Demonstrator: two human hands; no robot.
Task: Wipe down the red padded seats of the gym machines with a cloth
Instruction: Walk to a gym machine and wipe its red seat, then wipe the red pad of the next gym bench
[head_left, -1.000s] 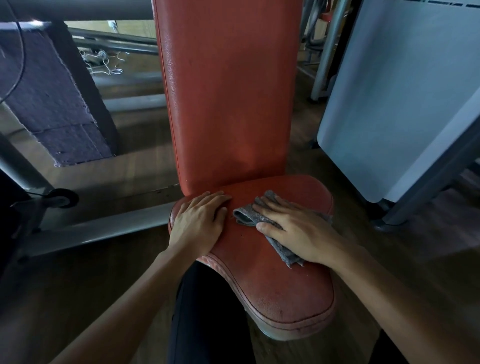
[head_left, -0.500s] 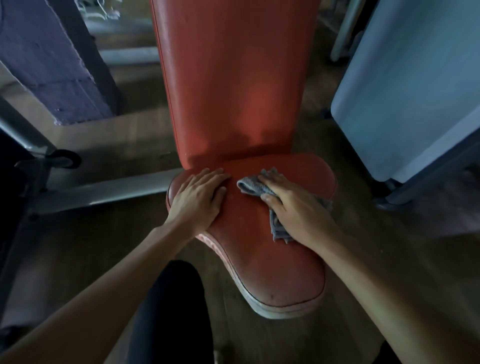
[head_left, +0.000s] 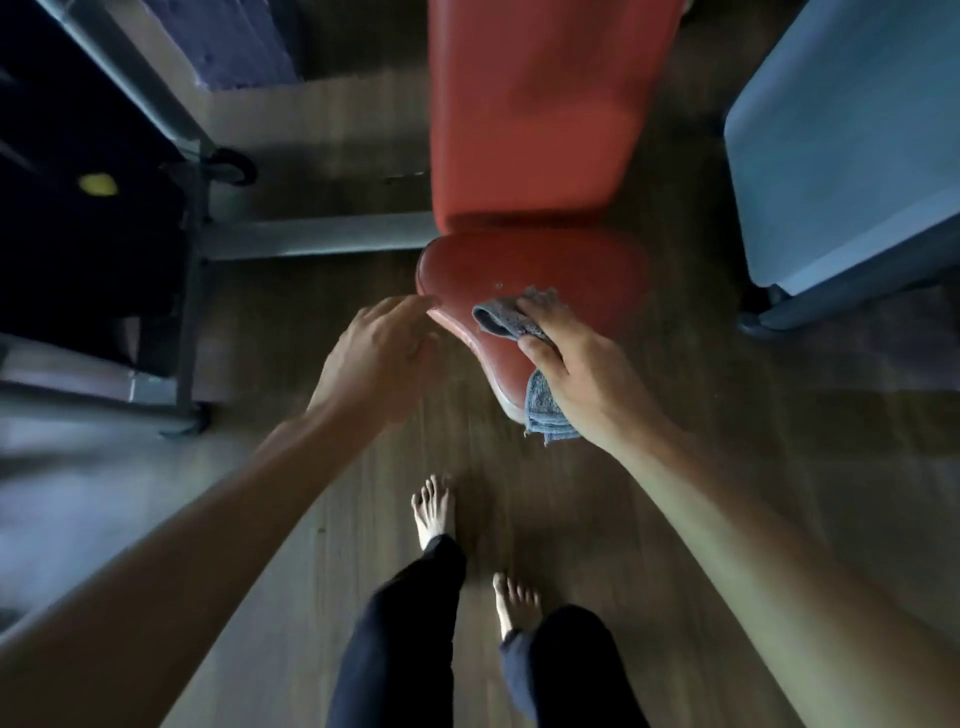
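Observation:
The red padded seat (head_left: 545, 265) lies in the middle of the head view, below its upright red backrest (head_left: 535, 119). My right hand (head_left: 582, 364) presses a folded grey cloth (head_left: 501, 319) flat on the seat's narrow near end. Part of the cloth hangs over the front edge under my palm. My left hand (head_left: 374, 358) hovers just left of the seat's edge with its fingers relaxed and holds nothing. The picture is blurred by motion.
A grey metal frame bar (head_left: 311, 241) runs left from the seat to a dark machine (head_left: 78, 208). A blue-grey panel (head_left: 852, 145) stands close on the right. My bare feet (head_left: 434, 512) are on the wooden floor in front of the seat.
My right hand has dragged the cloth from the back of the seat to its near end. My left hand has lifted off the seat and moved left. The view has tipped down.

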